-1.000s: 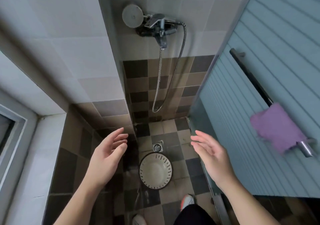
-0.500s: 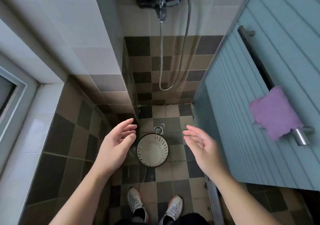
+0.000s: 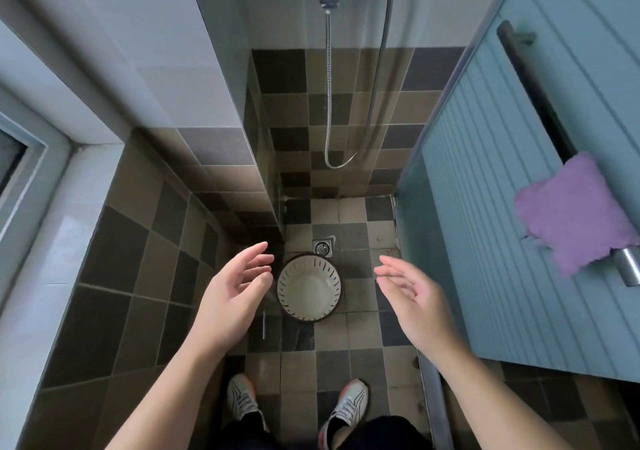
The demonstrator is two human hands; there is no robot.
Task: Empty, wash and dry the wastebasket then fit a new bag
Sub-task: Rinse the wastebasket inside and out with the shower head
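Here our left hand [image 3: 235, 290] and right hand [image 3: 412, 293] hang relaxed, holding nothing, the wastebasket [image 3: 309, 287] below between them; wet tiles could make us slip reaching down.

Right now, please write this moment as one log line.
wastebasket: upright on floor, unlined | left hand: open, beside it | right hand: open, beside it | purple cloth: on bar

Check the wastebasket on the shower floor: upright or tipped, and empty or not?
Upright and empty. The wastebasket stands on the floor tiles with its round mouth facing up; its bare pale bottom and slotted wall show, with no bag or rubbish inside.
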